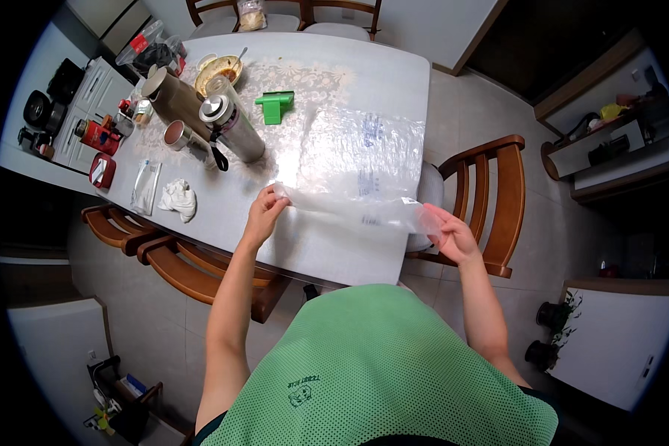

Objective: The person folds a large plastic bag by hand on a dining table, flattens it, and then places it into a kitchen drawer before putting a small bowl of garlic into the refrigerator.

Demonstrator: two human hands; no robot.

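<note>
A clear plastic bag (pixel 362 150) with blue print lies spread over the table's right part. Its near edge is held up between my hands. My left hand (pixel 267 209) pinches the bag's left corner between thumb and fingers. At the right corner, my right hand (pixel 449 234) grips the film, with some fingers showing through it. Beyond the bag's left side is a green plastic tool (pixel 277 105). A steel flask (pixel 237 134) with a black strap stands to the left of the bag.
On the table (pixel 217 234) are a tall jug (pixel 173 97), a bowl with a spoon (pixel 218 69), a steel cup (pixel 177 135), a crumpled white cloth (pixel 179 200), a flat plastic pouch (pixel 146 187) and a red tin (pixel 102 170). Wooden chairs (pixel 507 206) surround it.
</note>
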